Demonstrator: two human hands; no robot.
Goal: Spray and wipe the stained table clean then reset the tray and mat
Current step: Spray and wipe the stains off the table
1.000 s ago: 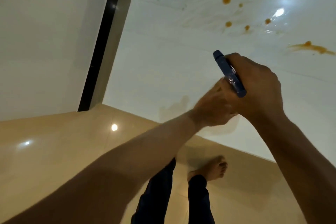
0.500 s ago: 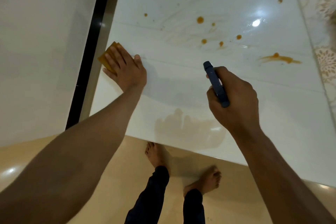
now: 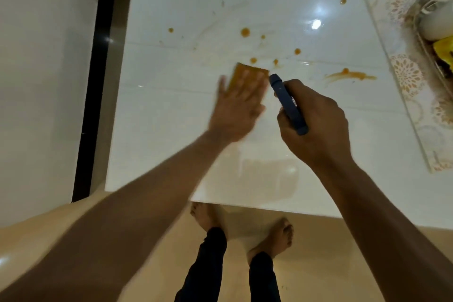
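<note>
Stains: orange-brown drops (image 3: 245, 32) scattered over the middle of the white desk (image 3: 171, 117), with a long smear (image 3: 349, 75) to the right of them; most drops lie just beyond the sponge's far edge, the smear off to its right.
Smear axis: it runs roughly left to right, across the person's line of sight.
Sponge: a yellow-orange sponge (image 3: 245, 74) lies flat on the desk, its near part covered by fingers, its far edge just short of the closest drops.
Left hand: the left hand (image 3: 236, 108) is spread wide and flat, palm pressing the sponge down; it is blurred, so I judge it to be mid-wipe.
Right hand: the right hand (image 3: 316, 117) is closed around a dark blue spray bottle (image 3: 289, 104), held above the desk; the nozzle end points away and slightly left, almost touching the sponge's right corner.
Nearer hand: the left hand, with the sponge, is nearer the drops; the right hand is nearer the smear.
Coming move: likely a push of the sponge away and to the right through the drops.
Mat: a patterned mat (image 3: 407, 76) sits at the right edge, well apart from the sponge.
Tray: a metal tray (image 3: 426, 5) rests on the mat, partly out of frame.
</note>
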